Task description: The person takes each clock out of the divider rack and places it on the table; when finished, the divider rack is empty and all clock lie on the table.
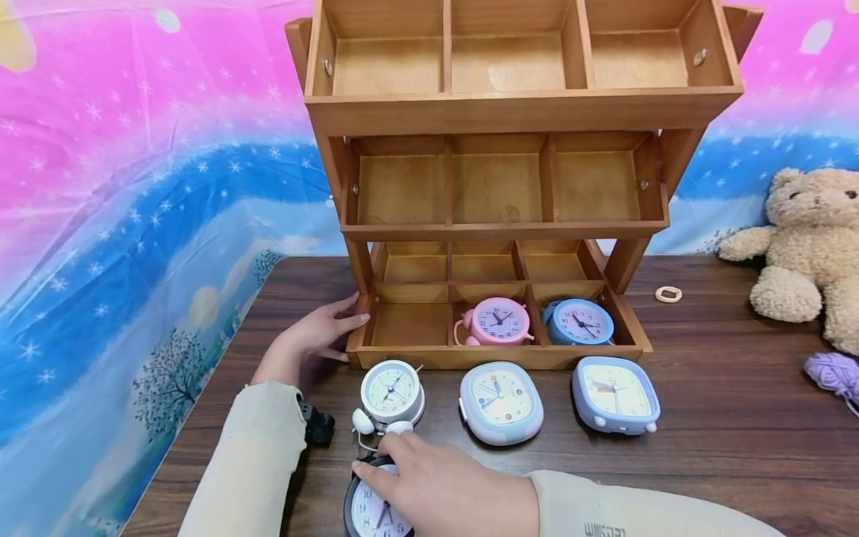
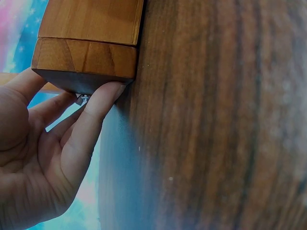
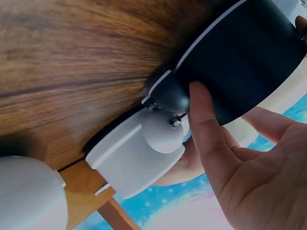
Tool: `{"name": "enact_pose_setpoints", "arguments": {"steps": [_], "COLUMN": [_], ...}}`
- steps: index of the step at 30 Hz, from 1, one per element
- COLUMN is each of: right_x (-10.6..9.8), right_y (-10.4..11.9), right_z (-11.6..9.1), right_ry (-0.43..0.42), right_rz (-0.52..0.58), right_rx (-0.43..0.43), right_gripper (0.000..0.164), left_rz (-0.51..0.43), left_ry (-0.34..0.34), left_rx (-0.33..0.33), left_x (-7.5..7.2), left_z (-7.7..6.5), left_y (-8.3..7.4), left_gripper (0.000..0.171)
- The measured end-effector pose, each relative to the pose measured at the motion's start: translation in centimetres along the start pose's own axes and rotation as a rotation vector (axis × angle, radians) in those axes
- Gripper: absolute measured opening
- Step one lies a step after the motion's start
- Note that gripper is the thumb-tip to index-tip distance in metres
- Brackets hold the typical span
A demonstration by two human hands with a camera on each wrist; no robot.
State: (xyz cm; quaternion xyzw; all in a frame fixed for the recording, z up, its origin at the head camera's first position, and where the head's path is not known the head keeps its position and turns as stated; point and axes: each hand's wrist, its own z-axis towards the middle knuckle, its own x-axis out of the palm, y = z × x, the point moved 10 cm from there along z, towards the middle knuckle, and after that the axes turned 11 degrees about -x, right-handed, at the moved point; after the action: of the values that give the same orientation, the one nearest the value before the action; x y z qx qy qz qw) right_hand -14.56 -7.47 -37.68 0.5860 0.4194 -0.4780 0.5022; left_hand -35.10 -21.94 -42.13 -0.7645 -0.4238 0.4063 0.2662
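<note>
My left hand (image 1: pixel 312 332) rests against the left end of the wooden rack's (image 1: pixel 523 113) bottom tray, fingers spread; the left wrist view shows the thumb (image 2: pixel 98 103) at its lower corner. My right hand (image 1: pixel 459 485) grips a black twin-bell alarm clock (image 1: pixel 365 514), covering part of its dial. In the right wrist view, a finger lies along the clock's black casing (image 3: pixel 240 62). Just beyond it lies a white twin-bell alarm clock (image 1: pixel 391 391), face up. To its right lie a pale blue rounded clock (image 1: pixel 502 403) and a periwinkle squarish clock (image 1: pixel 617 395).
A pink alarm clock (image 1: pixel 499 321) and a blue alarm clock (image 1: pixel 581 322) sit in the bottom tray's front middle and right compartments. Beyond the rack's right side are a small wooden ring (image 1: pixel 668 289), a teddy bear (image 1: pixel 805 246) and purple yarn (image 1: pixel 832 373). A patterned cloth (image 1: pixel 168 186) hangs behind.
</note>
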Motion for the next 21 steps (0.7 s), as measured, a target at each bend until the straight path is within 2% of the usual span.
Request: {"name": "enact_pose_setpoints", "arguments": {"steps": [4, 12, 21], "right_x": [0.19, 0.23, 0.17], "right_y": [-0.29, 0.10, 0.31], "right_z": [-0.04, -0.09, -0.32], "right_ry": [0.006, -0.012, -0.061], "right_rz": [0.024, -0.056, 0.016], "right_rx": [0.017, -0.015, -0.073], "right_gripper": [0.079, 0.075, 0.068], "left_rz": [0.001, -0.011, -0.021], "left_ry": [-0.001, 0.008, 0.012], "left_rx": [-0.001, 0.001, 0.000], "left_x": [0.03, 0.09, 0.18], "left_z": [-0.17, -0.25, -0.12], "left_y": [-0.15, -0.28, -0.11], "left_gripper": [0.072, 0.073, 0.074]}}
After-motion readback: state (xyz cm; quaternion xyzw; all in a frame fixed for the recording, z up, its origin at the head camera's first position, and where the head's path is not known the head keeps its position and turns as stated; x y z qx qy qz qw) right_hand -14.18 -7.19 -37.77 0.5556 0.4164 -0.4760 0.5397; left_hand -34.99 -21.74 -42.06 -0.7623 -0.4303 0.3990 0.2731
